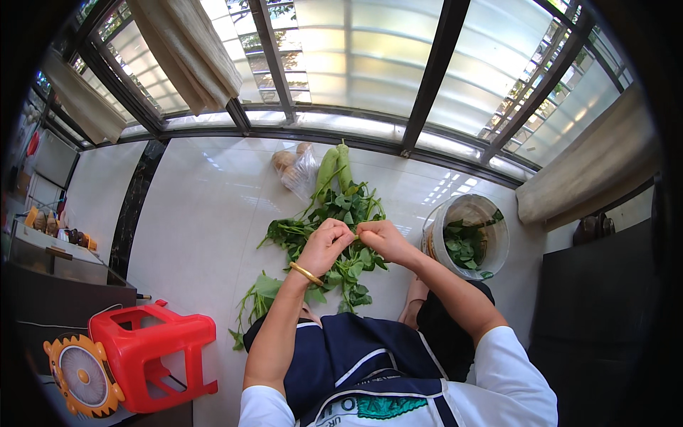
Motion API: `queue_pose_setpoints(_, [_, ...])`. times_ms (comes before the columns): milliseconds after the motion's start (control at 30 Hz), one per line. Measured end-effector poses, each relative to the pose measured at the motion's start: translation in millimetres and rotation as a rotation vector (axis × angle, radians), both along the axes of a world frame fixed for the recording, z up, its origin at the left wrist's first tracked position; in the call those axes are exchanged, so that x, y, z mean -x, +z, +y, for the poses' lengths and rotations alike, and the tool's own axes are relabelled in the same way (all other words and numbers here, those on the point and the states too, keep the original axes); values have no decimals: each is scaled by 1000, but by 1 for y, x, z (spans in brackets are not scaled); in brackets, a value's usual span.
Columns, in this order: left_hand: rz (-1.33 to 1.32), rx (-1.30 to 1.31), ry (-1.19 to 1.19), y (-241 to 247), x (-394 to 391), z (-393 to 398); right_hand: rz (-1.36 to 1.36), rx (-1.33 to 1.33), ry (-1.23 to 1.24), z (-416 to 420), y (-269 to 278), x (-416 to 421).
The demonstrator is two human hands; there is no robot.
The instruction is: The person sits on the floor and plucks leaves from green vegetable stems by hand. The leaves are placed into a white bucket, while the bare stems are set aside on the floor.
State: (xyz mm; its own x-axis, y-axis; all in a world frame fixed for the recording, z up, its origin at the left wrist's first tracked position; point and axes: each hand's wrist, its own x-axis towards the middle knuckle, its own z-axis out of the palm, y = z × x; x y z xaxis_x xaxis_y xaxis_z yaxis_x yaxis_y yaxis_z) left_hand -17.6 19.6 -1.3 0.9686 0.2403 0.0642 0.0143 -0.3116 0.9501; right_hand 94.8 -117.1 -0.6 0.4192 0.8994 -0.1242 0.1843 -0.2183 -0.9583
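Note:
My left hand [323,248], with a gold bangle on the wrist, and my right hand [387,241] meet above a heap of leafy green vegetable [299,237] on the floor. Between the fingertips of both hands is a small piece of green stem [356,237], mostly hidden by the fingers. Leafy shoots [349,272] hang or lie just below the hands; I cannot tell whether they join the held stem. A smaller bunch of stems and leaves [261,296] lies nearer to me, on the left.
A white plastic bucket [428,235] with leaves inside stands to the right. Beyond the heap lie two long green gourds [336,163] and a clear plastic bag [302,173] with round brown produce. At lower left are a red plastic stool [197,325] and a small orange fan [82,376].

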Motion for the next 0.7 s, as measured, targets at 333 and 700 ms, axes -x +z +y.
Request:
queue_pose_setpoints(333, [-15,788,162,23,9,15,-275,152,-395,-93,20,-108])
queue_pose_setpoints(700, [-247,1226,269,10,-6,17,-978,309,-448,-125,5,-96])
